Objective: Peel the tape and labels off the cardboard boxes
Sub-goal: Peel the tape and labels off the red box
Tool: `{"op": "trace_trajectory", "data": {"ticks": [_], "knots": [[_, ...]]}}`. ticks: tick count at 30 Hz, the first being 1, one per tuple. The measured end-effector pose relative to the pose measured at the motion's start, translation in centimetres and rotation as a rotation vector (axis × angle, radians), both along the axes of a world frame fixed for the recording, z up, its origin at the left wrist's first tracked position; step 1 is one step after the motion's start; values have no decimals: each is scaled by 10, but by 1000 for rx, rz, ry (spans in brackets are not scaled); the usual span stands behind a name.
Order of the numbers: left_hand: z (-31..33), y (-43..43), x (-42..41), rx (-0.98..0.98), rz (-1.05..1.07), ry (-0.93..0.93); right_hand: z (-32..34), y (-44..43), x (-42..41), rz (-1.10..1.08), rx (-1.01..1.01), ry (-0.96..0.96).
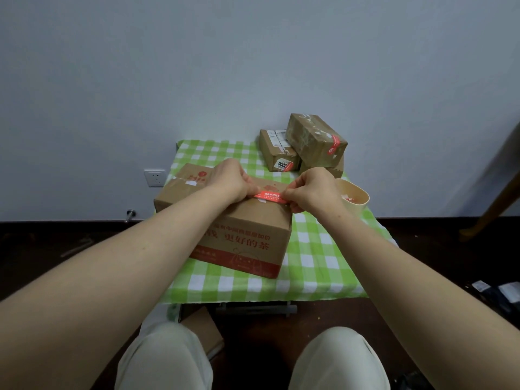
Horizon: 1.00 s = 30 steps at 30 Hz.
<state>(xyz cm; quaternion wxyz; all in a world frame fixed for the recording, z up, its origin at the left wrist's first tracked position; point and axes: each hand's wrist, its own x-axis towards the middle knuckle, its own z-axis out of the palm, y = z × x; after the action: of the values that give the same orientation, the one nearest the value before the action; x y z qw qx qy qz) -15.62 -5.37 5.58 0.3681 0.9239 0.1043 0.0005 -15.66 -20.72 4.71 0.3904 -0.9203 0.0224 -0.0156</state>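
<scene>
Forearms stretched forward, my right hand pinches one end of the red printed tape strip atop the brown cardboard box. My left hand curls at the other end; I cannot tell if it grips.

We read 更好的茶 in red on the near side of the large box; the fainter line above it escapes us. A white label on the small box behind shows 9006. The white print on the red tape strip is too small to read.
</scene>
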Motion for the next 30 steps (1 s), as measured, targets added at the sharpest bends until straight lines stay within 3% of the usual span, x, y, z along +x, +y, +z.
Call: {"op": "trace_trajectory", "data": {"ticks": [30], "knots": [[-2, -2, 10, 198, -42, 42, 1, 6, 4, 69, -270, -8]]}}
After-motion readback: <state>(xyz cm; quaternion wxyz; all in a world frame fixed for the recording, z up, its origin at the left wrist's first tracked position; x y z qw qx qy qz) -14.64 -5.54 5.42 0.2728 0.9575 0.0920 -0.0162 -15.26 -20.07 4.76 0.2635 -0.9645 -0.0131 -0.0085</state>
